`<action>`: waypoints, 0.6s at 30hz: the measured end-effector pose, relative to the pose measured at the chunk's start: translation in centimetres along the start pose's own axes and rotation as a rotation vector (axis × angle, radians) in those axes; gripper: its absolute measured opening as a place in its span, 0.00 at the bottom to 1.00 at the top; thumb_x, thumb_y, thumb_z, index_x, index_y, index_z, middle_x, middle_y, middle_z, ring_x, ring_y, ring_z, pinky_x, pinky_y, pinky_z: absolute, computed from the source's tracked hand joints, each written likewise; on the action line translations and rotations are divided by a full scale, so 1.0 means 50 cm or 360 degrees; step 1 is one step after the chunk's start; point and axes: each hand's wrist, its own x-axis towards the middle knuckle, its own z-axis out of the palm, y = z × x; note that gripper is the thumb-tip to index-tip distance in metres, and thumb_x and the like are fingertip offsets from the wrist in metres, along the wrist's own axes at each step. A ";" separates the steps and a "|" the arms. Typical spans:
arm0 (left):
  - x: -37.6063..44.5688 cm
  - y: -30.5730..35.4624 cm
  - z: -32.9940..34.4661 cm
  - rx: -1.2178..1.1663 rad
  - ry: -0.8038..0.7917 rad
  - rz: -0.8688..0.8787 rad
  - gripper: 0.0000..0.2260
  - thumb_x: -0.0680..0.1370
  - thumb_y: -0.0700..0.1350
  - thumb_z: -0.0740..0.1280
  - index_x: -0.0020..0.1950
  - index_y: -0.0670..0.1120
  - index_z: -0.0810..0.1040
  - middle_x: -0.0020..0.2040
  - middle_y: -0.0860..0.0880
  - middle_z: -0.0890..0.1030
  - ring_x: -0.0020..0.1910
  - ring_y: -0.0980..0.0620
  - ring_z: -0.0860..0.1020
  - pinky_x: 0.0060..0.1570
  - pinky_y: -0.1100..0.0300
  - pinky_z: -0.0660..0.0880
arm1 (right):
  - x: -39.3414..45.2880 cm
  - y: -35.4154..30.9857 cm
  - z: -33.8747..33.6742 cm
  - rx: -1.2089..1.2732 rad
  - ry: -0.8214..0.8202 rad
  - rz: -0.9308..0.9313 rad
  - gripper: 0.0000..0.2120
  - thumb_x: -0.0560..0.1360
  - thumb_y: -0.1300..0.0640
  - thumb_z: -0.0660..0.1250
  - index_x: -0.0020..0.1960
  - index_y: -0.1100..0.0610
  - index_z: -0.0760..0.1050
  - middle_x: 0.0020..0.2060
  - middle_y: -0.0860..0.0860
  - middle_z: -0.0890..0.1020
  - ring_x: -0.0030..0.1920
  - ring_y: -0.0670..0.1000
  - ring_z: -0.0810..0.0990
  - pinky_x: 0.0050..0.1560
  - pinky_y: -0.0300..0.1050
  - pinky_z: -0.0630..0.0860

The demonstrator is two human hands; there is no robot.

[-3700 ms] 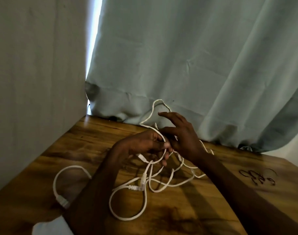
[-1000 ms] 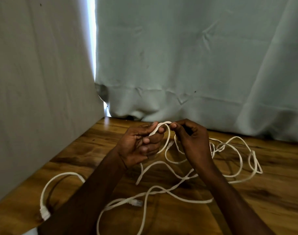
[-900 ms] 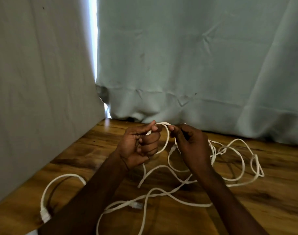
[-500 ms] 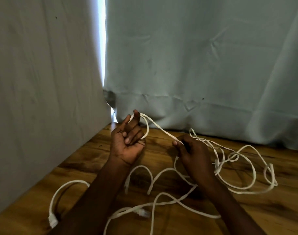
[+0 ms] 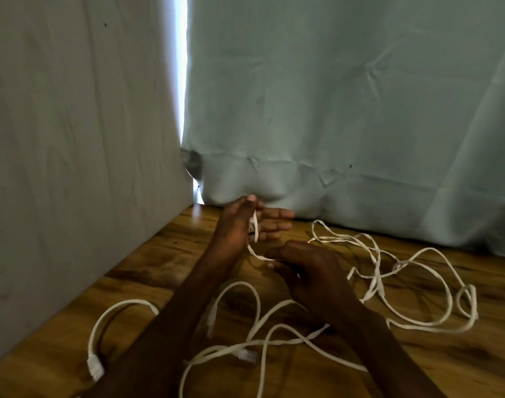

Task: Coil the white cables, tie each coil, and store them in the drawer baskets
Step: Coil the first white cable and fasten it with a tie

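1. closest to the camera, two bare forearms come in from the bottom edge and reach out over a wooden table (image 5: 417, 366).
2. white cables (image 5: 277, 338) are sprawled loose all over the tabletop, nothing coiled or tied. one plug (image 5: 95, 367) sits near the left edge at the end of a curved loop, and another clear-ish plug (image 5: 247, 355) lies in the near middle where strands cross.
3. a bit further out, the right hand (image 5: 308, 271) hovers low over the table, back of the hand up, fingers pointing left. a strand of cable runs right up to its fingertips (image 5: 271, 258), so it looks like a pinch, but the contact point is hidden and i honestly can't tell if it's gripping.
4. out to the right there's a messy tangle of loops (image 5: 403, 282) lying flat on the wood, well apart from the left-side loop.
5. further still, the left hand (image 5: 245, 225) is held up, fingers stretched out straight and pointing right, thumb up. it's an open hand, with a strand of cable draped over the palm area and hanging down toward the right hand.
6. at the far edge of the table a pale green curtain (image 5: 346, 110) hangs down to the wood, and a plain grey wall (image 5: 73, 139) runs along the left, with a bright slit of light between them.
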 end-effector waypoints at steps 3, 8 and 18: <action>-0.007 -0.022 0.008 0.0480 -0.0094 0.0008 0.14 0.86 0.45 0.58 0.44 0.41 0.74 0.32 0.47 0.81 0.27 0.54 0.78 0.27 0.64 0.73 | 0.005 -0.006 -0.011 -0.0011 0.0133 -0.0062 0.09 0.77 0.56 0.74 0.57 0.48 0.85 0.48 0.41 0.85 0.43 0.33 0.73 0.44 0.30 0.69; -0.014 -0.041 0.013 0.0677 -0.0502 -0.0181 0.17 0.82 0.49 0.61 0.39 0.39 0.76 0.24 0.39 0.74 0.17 0.50 0.66 0.18 0.64 0.57 | 0.004 0.010 -0.032 -0.0311 0.0502 -0.0056 0.07 0.75 0.53 0.76 0.53 0.54 0.85 0.46 0.48 0.86 0.44 0.51 0.84 0.43 0.46 0.78; -0.026 -0.016 0.016 -0.0310 -0.0746 -0.0624 0.17 0.85 0.53 0.55 0.41 0.45 0.71 0.20 0.49 0.65 0.17 0.54 0.48 0.21 0.59 0.43 | 0.015 0.045 -0.050 0.0365 0.0458 0.0497 0.08 0.79 0.47 0.69 0.48 0.49 0.84 0.39 0.42 0.85 0.41 0.45 0.84 0.42 0.50 0.78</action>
